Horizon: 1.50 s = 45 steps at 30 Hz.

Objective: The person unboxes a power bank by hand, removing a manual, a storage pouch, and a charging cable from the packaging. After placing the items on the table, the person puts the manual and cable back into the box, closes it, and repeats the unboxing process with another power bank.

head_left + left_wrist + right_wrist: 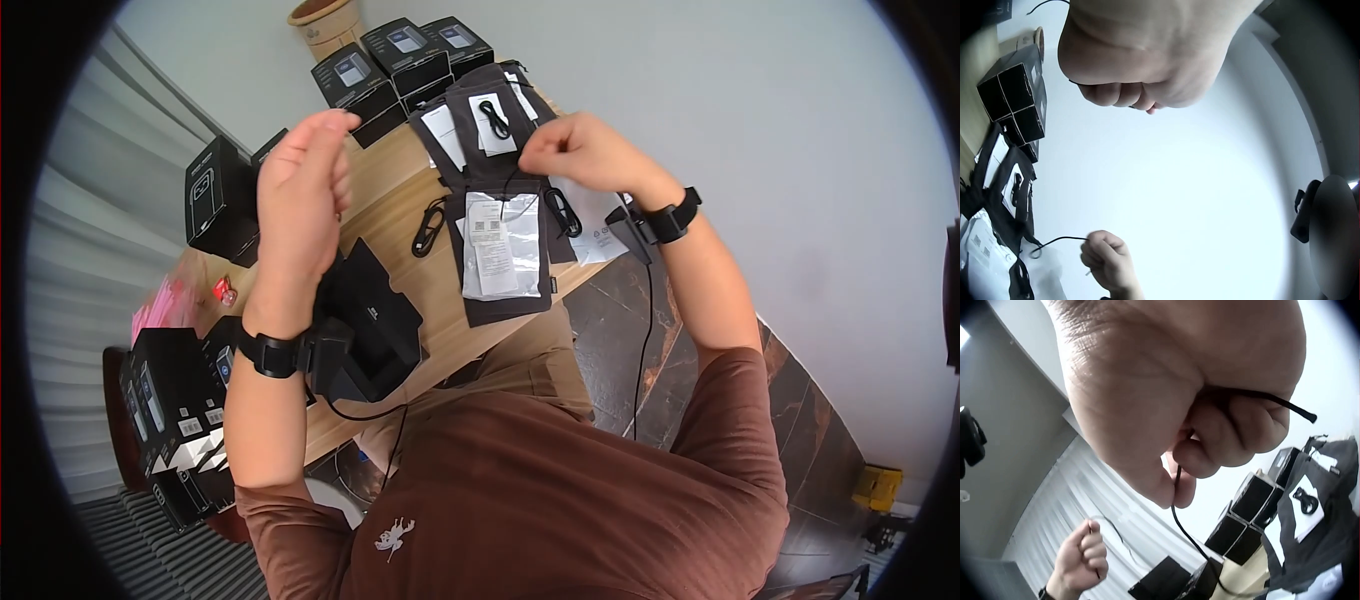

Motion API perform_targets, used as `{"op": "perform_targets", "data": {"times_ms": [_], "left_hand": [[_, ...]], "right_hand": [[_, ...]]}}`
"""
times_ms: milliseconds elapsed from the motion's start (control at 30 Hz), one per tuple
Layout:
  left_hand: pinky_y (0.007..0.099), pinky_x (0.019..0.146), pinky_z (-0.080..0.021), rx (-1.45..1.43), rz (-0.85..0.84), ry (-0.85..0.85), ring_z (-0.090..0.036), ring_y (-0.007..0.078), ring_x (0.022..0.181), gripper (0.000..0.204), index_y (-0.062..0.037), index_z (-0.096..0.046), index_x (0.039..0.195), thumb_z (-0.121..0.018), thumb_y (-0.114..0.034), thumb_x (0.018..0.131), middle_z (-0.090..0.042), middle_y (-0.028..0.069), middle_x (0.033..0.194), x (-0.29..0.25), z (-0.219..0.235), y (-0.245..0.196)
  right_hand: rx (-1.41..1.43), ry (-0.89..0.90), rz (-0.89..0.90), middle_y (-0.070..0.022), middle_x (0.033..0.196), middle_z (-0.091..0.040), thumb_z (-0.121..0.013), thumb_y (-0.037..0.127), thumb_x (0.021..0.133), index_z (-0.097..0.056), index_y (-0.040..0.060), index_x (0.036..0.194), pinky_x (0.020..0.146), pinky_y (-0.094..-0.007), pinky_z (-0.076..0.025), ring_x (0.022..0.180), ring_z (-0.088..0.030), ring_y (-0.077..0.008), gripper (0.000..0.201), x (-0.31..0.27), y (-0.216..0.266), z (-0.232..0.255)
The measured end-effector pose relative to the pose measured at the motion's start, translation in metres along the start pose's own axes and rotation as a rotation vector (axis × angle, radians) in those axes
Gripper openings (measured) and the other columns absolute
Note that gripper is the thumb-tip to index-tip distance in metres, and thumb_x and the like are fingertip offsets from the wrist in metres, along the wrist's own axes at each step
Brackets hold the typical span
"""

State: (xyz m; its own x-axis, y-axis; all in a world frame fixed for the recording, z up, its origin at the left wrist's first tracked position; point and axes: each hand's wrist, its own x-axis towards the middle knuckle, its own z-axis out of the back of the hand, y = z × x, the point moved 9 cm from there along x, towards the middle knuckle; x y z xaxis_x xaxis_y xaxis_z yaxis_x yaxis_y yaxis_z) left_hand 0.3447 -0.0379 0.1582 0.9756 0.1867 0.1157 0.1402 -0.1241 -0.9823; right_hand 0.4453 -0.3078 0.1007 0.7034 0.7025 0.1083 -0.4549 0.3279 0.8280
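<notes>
My right hand is raised over the table's far right, fingers curled round a thin black cord. One cord end pokes out beside the little finger in the right wrist view; the rest runs down toward the pouches. My left hand is raised at the left with curled fingers, and a thin cord trails from its fingertips. Below lies a dark grey cloth pouch, with a clear plastic bag and a printed paper slip on top. Coiled black cables lie on either side of it.
More grey pouches with white cards and a coiled cable lie behind. Black product boxes are stacked at the back, others at the left. An open black box sits under my left forearm. A pot stands behind.
</notes>
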Motion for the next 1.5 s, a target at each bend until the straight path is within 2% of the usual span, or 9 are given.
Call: {"op": "perform_targets", "data": {"times_ms": [167,300,433,600,733,833,1033,1233,1500], "left_hand": [[0.0244,0.052,-0.021,0.039,0.033,0.105,-0.027,0.0029,0.057,0.026,-0.002,-0.068,0.115,-0.06,-0.026,0.112,-0.035,-0.0097,0.068,-0.017,-0.027,-0.01],[0.0244,0.052,-0.021,0.091,0.047,0.137,-0.027,0.0028,0.057,0.027,-0.0018,-0.069,0.115,-0.063,-0.028,0.111,-0.036,-0.0105,0.067,-0.022,-0.033,-0.008],[0.0245,0.052,-0.021,0.132,0.064,0.174,-0.028,0.0024,0.057,0.028,-0.0016,-0.07,0.116,-0.065,-0.028,0.111,-0.037,-0.011,0.067,-0.029,-0.046,-0.003],[0.0242,0.052,-0.021,0.118,0.048,0.203,-0.028,0.0023,0.057,0.027,-0.0015,-0.07,0.117,-0.063,-0.027,0.112,-0.038,-0.011,0.068,-0.037,-0.049,-0.006],[0.0225,0.058,-0.031,0.02,0.075,0.204,-0.041,0.0038,0.063,0.025,-0.0026,-0.069,0.118,-0.06,-0.025,0.113,-0.051,-0.0079,0.074,-0.038,-0.038,-0.005],[0.0244,0.076,-0.043,0.079,-0.139,0.168,-0.06,0.0083,0.087,0.023,-0.0031,-0.068,0.117,-0.057,-0.023,0.113,-0.068,0.0002,0.095,-0.034,-0.039,-0.005],[0.0333,0.106,-0.044,-0.174,-0.024,0.312,-0.061,0.0172,0.125,0.033,0.0019,-0.061,0.127,-0.045,-0.024,0.116,-0.07,0.0122,0.126,-0.038,-0.066,0.012],[0.0344,0.094,-0.053,-0.453,0.054,0.444,-0.07,0.0201,0.102,0.034,0.0011,-0.06,0.127,-0.041,-0.026,0.115,-0.072,0.0155,0.118,-0.044,-0.089,0.013],[0.0244,0.056,-0.032,-0.277,0.252,0.371,-0.035,0.0064,0.06,0.028,-0.0075,-0.06,0.108,-0.049,-0.032,0.115,-0.049,-0.0038,0.077,-0.052,-0.074,0.022]], "right_hand": [[-0.144,0.251,-0.088,-0.0014,0.077,-0.07,-0.078,0.02,0.097,-0.078,-0.0029,0.099,0.072,-0.0272,-0.053,0.075,-0.063,-0.0104,0.023,0.007,0.011,-0.043],[-0.326,-0.254,0.271,-0.002,0.094,-0.067,-0.083,0.019,0.093,-0.07,-0.0003,0.13,0.077,-0.0271,-0.053,0.079,-0.06,-0.0143,0.044,0.004,0.062,-0.015],[0.275,0.202,0.071,0.0046,0.084,-0.058,-0.084,0.011,0.09,-0.064,0.0019,0.143,0.076,-0.0254,-0.051,0.077,-0.056,-0.0083,0.057,0.004,0.088,-0.043],[0.333,0.251,0.041,0.002,0.09,-0.074,-0.073,0.01,0.102,-0.08,-0.0013,0.107,0.067,-0.0204,-0.045,0.076,-0.058,-0.0021,0.015,-0.001,0.104,-0.053],[0.317,0.104,0.04,0.0013,0.085,-0.076,-0.075,0.022,0.102,-0.082,0.0023,0.11,0.065,-0.0203,-0.049,0.074,-0.062,-0.0025,0.022,-0.005,0.111,-0.029],[0.355,0.005,0.057,0.0023,0.08,-0.073,-0.075,0.021,0.102,-0.082,0.0036,0.106,0.06,-0.0198,-0.046,0.068,-0.059,-0.0021,0.019,-0.005,0.126,-0.017],[0.569,-0.117,0.134,0.0004,0.076,-0.072,-0.073,0.022,0.104,-0.078,0.0035,0.096,0.057,-0.0199,-0.046,0.062,-0.06,-0.0042,0.021,0.001,0.145,-0.011],[0.941,0.005,0.156,-0.0042,0.079,-0.075,-0.069,0.022,0.107,-0.073,0.004,0.092,0.059,-0.0219,-0.052,0.064,-0.067,-0.0085,0.024,0.005,0.14,-0.028],[0.899,-0.205,0.217,-0.0063,0.083,-0.076,-0.069,0.021,0.107,-0.073,0.0027,0.094,0.064,-0.0254,-0.056,0.067,-0.07,-0.0129,0.023,0.002,0.132,-0.002]]}}
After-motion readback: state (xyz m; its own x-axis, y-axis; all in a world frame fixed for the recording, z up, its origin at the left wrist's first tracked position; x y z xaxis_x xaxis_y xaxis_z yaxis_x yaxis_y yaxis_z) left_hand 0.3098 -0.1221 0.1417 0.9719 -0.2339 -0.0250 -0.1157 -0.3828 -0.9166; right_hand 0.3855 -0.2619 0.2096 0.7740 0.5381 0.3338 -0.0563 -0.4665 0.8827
